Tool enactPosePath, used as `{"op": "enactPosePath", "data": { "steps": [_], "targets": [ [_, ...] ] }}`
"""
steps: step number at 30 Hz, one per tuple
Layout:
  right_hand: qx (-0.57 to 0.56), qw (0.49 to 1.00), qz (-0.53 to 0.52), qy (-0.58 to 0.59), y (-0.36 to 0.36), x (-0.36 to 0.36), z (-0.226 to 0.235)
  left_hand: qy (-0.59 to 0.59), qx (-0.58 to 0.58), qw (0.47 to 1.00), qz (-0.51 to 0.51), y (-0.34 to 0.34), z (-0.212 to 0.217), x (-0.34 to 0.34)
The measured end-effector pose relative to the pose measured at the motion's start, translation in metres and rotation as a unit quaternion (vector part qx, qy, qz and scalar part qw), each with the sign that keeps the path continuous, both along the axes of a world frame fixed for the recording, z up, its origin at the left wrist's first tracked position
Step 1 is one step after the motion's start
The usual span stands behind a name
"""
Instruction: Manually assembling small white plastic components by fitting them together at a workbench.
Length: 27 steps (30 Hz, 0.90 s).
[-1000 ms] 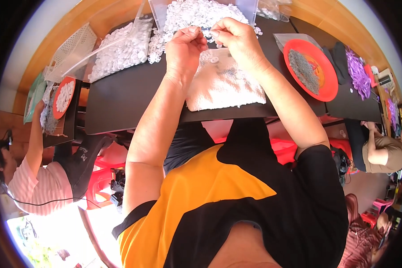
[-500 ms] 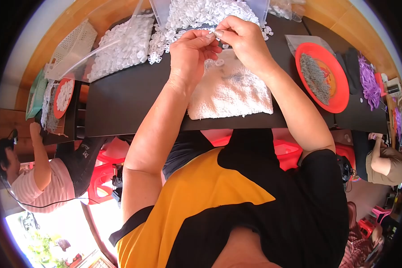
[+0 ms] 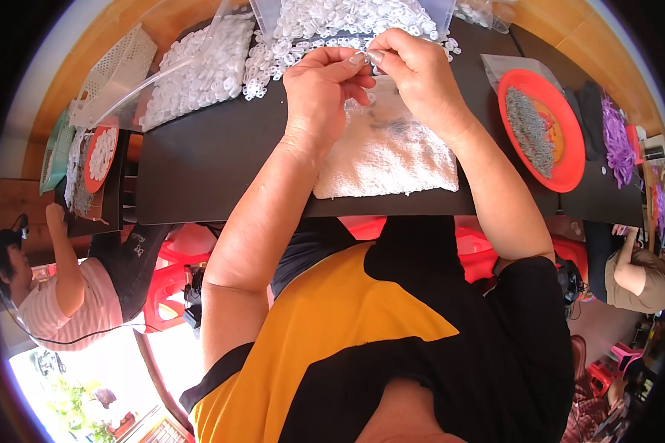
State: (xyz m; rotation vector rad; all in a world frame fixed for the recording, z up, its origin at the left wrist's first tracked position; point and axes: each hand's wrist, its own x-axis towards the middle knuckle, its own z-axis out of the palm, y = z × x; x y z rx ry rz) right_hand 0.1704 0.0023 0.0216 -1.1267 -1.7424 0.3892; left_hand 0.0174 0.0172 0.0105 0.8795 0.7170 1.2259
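Green basket (image 3: pixel 54 151): near the left edge of the frame, above a seated co-worker (image 3: pixel 74 299) in a striped top.
Left red plate (image 3: pixel 90 171): just right of that basket in my view, bearing small white lumps (image 3: pixel 104 151).
White basket (image 3: pixel 118 70): upper left of the frame, its wall full of little holes.
Heap of white pieces (image 3: pixel 196 70): upper left, behind clear plastic; I cannot tell whether that is a bag or a box.
Desk (image 3: pixel 214 162): dark, running across the upper half of my frame.
Loose white pieces (image 3: pixel 262 70): scattered on the desk between the heap and a clear bin (image 3: pixel 442 16) filled with more of them, top centre.
Left hand (image 3: pixel 318 92): top centre; I see thumb and forefinger pinched narrow on a small pale piece (image 3: pixel 366 57), the other fingers loosely curled.
Small pale piece: between both hands' fingertips, too tiny for me to make out its shape.
White towel (image 3: pixel 388 166): flat on the desk, below the hands.
Right hand (image 3: pixel 425 81): top centre, thumb and forefinger pinched narrow at the same piece.
Right red plate (image 3: pixel 573 171): upper right, with a grey pile (image 3: pixel 530 133) on it.
Purple strips (image 3: pixel 617 144): bunched near the right edge.
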Motion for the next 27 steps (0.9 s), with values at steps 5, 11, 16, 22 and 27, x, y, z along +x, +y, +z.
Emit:
{"op": "enactPosePath", "data": {
  "steps": [5,11,16,22,27],
  "targets": [
    [0.023,1.0,-0.007,-0.006,0.002,0.0031,-0.0025,0.007,0.001,1.0,0.005,-0.0021,0.0016,0.0017],
    [0.014,1.0,0.007,-0.027,0.0005,0.004,-0.0017,0.026,0.012,0.999,0.02,-0.0042,0.0027,0.0014],
    [0.009,1.0,0.005,-0.021,-0.0003,0.0024,-0.002,0.043,0.03,0.998,0.031,-0.0055,0.002,0.0025],
    [0.018,1.0,0.003,-0.007,0.0015,0.0009,-0.0026,0.054,0.039,0.997,0.04,-0.0079,0.0025,0.0028],
    [0.025,1.0,0.013,-0.006,0.0014,0.001,-0.0038,0.051,0.041,0.997,0.048,-0.0093,0.0039,0.003]
  ]
}}
